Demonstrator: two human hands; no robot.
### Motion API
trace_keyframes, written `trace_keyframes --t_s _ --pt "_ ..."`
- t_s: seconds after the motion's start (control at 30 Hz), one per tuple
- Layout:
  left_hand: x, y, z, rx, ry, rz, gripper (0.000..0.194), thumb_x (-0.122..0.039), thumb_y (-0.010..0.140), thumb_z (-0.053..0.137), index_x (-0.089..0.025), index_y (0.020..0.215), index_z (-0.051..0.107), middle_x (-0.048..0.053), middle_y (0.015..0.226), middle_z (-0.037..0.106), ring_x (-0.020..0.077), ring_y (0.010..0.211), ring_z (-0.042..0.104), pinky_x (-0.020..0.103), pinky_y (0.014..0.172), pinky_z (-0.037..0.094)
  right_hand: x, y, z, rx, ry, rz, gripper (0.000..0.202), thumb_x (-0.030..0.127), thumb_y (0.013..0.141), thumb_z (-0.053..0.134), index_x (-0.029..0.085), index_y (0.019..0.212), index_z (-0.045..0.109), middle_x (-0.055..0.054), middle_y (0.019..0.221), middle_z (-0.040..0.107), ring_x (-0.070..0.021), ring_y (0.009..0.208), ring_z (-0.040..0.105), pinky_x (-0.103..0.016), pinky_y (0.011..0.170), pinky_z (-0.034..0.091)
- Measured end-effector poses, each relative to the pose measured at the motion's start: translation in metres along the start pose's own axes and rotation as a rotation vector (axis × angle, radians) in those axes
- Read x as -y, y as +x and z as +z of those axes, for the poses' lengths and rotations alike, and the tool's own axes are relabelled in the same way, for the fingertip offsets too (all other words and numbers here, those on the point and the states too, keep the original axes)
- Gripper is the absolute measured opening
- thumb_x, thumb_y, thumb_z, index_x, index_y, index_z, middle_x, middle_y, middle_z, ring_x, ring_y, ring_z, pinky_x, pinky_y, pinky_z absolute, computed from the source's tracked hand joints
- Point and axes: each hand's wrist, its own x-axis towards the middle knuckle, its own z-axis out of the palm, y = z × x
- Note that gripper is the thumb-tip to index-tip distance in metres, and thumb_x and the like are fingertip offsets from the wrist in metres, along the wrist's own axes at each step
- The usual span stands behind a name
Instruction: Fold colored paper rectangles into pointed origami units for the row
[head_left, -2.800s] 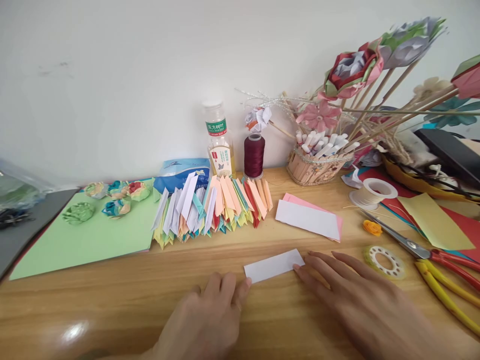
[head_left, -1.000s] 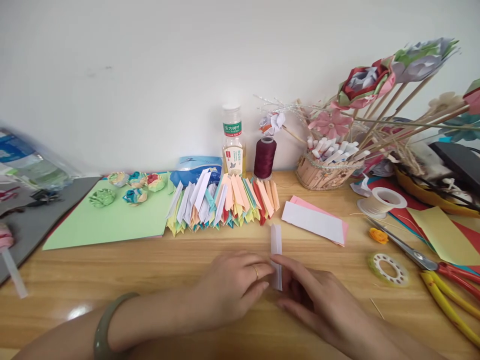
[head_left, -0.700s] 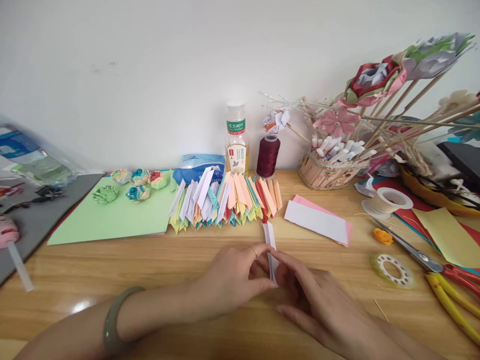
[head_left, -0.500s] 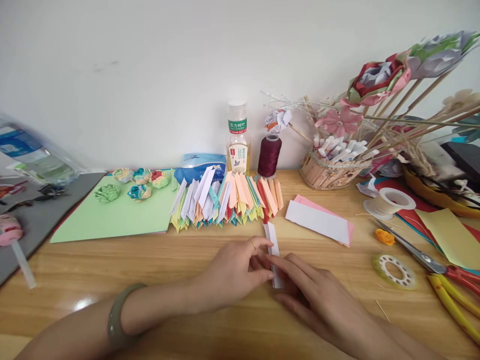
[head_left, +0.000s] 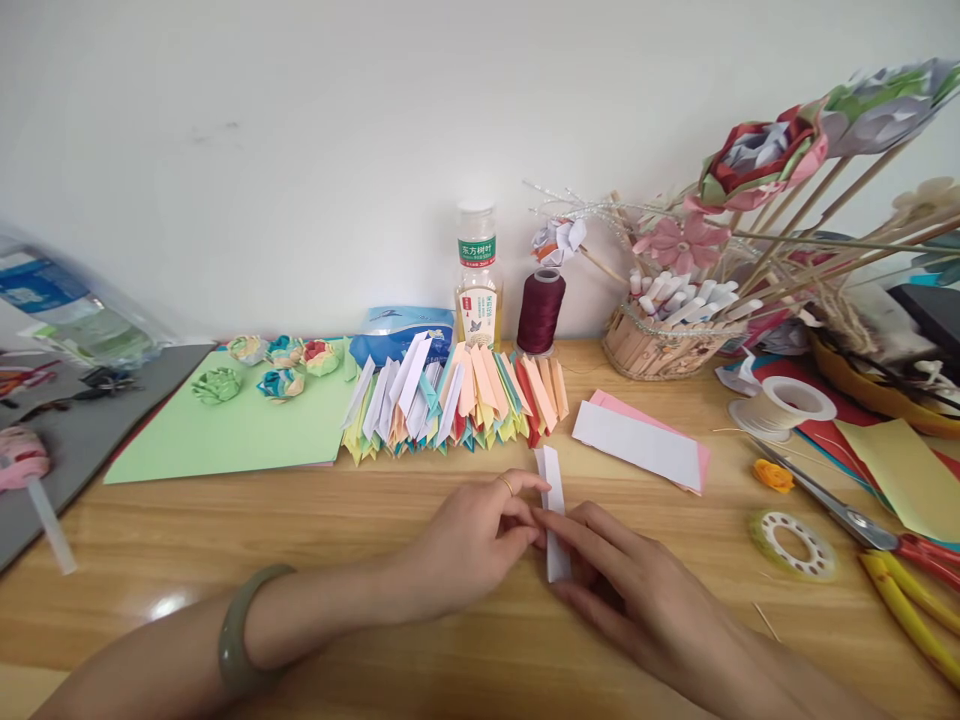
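Observation:
A narrow white paper strip (head_left: 553, 478), folded lengthwise, stands out from between my hands on the wooden table. My left hand (head_left: 476, 545) comes from the left, its fingers curled against the strip's left edge, with the index finger reaching across it. From the right, my right hand (head_left: 641, 585) pinches the strip lower down, fingertips over its middle and thumb by its near end. The two hands' fingertips meet at the strip and hide its centre. Just beyond lies a dense row of folded paper pieces (head_left: 450, 395) in several colours.
Flat white paper (head_left: 637, 443) lies over pink sheets at right. Scissors (head_left: 855, 520), a tape roll (head_left: 793, 545) and a thread spool (head_left: 784, 405) sit farther right. Paper flowers (head_left: 281, 384) rest on green sheets (head_left: 225, 440) at left. A bottle (head_left: 477, 280) stands behind.
The hands hold nearly the same pose on the paper strip. My right thumb now sits closer to the strip's near end, and the view has shifted very slightly.

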Motion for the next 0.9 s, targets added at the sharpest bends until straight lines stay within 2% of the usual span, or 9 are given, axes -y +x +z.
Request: trace_keyframes --t_s 0.2,0.3,0.47,0.63,0.77,0.9 --pt "-0.0009 0.0009 -0.0006 -0.009 0.049 -0.005 0.038 -0.012 0.084 0.045 -0.018 0.121 0.047 0.000 0.086 0.071 0.0166 0.085 0.064 0.028 0.080 0.044 -0.0020 -0.0031 0.0040 -0.010 0.039 0.009 0.045 0.014 0.087 0.047 0.027 0.129 0.039 -0.006 0.110 0.052 -0.0136 0.080 0.058 -0.026 0.069 0.050" --pt "-0.0018 0.0007 -0.0002 0.015 0.063 0.015 0.041 -0.013 0.083 0.045 -0.018 0.123 0.046 0.000 0.089 0.070 0.0172 0.086 0.064 0.028 0.081 0.044 -0.0024 -0.0030 0.0043 0.004 0.038 0.035 0.051 0.012 0.086 0.048 0.028 0.132 0.035 -0.006 0.110 0.051 -0.0128 0.076 0.058 -0.026 0.066 0.050" --pt "-0.0030 0.0014 0.0008 0.029 0.093 0.014 0.042 -0.014 0.082 0.045 -0.017 0.124 0.046 0.001 0.083 0.069 0.0178 0.080 0.063 0.029 0.079 0.044 -0.0055 -0.0007 0.0056 -0.038 0.051 0.035 0.051 0.012 0.086 0.048 0.029 0.133 0.034 -0.004 0.100 0.053 -0.0130 0.076 0.056 -0.025 0.067 0.049" --pt "-0.0023 0.0006 0.0004 0.019 0.103 0.011 0.043 -0.014 0.083 0.043 -0.017 0.127 0.044 0.000 0.079 0.067 0.0172 0.079 0.062 0.029 0.079 0.044 -0.0055 0.0002 0.0054 -0.057 0.102 0.077 0.051 0.012 0.085 0.052 0.027 0.131 0.036 0.000 0.088 0.053 -0.0109 0.067 0.053 -0.023 0.063 0.047" --pt "-0.0036 -0.0015 0.0013 0.064 0.086 0.042 0.052 -0.013 0.081 0.046 -0.017 0.132 0.038 0.000 0.083 0.068 0.0165 0.080 0.062 0.028 0.079 0.044 -0.0033 0.0001 0.0034 -0.025 0.083 0.043 0.051 0.011 0.085 0.051 0.027 0.131 0.037 -0.001 0.090 0.053 -0.0115 0.070 0.054 -0.023 0.063 0.047" --pt "-0.0043 -0.0019 0.0020 0.059 0.084 0.029 0.053 -0.012 0.080 0.048 -0.019 0.132 0.040 -0.001 0.083 0.068 0.0155 0.079 0.062 0.027 0.078 0.044 -0.0063 -0.0005 0.0066 -0.082 0.099 0.069 0.046 0.013 0.085 0.051 0.026 0.127 0.040 0.000 0.086 0.054 -0.0113 0.067 0.054 -0.023 0.062 0.047"
